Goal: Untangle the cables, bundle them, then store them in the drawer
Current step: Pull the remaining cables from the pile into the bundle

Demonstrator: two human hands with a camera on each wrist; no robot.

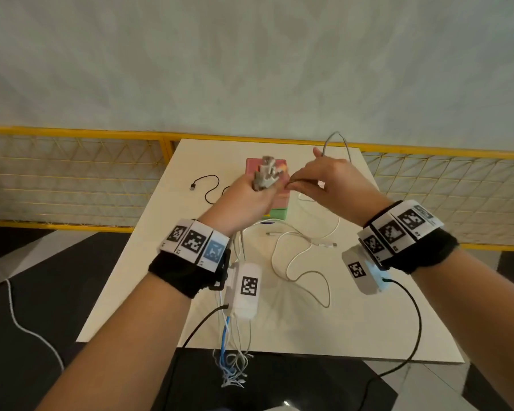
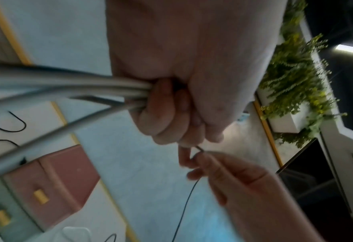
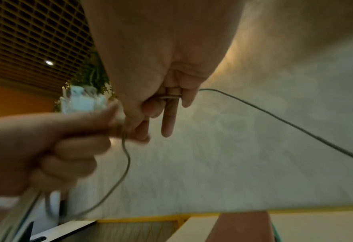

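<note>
**Both hands on the grey cable above the table**

I see the left hand raised over the middle of the table, its fingers curled tight around a bundle of grey cable turns. The blurred top of the bundle sticks up out of the fist. In the left wrist view several grey strands run out of the fist side by side.

The right hand is just beside the left one, the fingertips almost touching. Its thumb and first fingers pinch a thin grey cable, and the other fingers are straighter. From the pinch the cable rises in a loop over the far edge of the table. I think it is the same cable as the bundle, but motion blur does not let me be sure.

Under the hands, near the far edge, stands a small drawer box with a pink top and a green part below. In the left wrist view its fronts carry yellow handles.

A black cable lies loose toward the far left corner. White cables lie in curves in the middle of the table, and one end rests flat near the centre. More thin cables hang over the near edge.
</note>
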